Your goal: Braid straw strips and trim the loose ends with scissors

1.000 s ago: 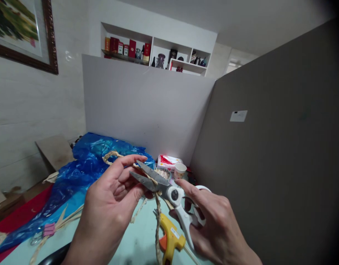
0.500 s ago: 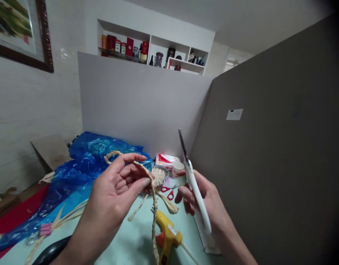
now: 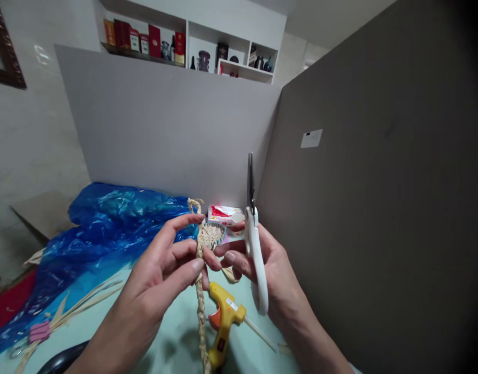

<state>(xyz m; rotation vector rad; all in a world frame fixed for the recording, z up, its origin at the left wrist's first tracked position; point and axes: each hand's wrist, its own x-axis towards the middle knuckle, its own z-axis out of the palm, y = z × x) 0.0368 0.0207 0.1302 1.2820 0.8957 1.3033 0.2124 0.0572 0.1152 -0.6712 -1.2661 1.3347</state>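
Observation:
A braided cord of pale straw-like fibre (image 3: 201,311) hangs down in front of me, its upper end rising above my fingers. My left hand (image 3: 161,275) pinches it between thumb and fingers. White-handled scissors (image 3: 255,254) stand upright in my right hand (image 3: 272,265), blades pointing up and close together. The right fingertips reach toward the cord beside the left fingers; whether they touch it I cannot tell. Below the hands lies a yellow glue gun (image 3: 225,317) with an orange trigger and a glue stick in its back. A small woven basket (image 3: 213,235) with blue-green edging sits behind the hands.
Blue plastic sheeting (image 3: 118,218) covers the table's left side. Loose fibre strips held by a pink clip (image 3: 40,331) lie at lower left, near a black object (image 3: 63,358). A red-and-white packet (image 3: 223,213) is at the back. Grey panels (image 3: 172,124) enclose the back and right.
My right hand with the scissors has come nearer to my left hand. The cord is now held straighter and more upright. The view has shifted, moving the surroundings leftward and up.

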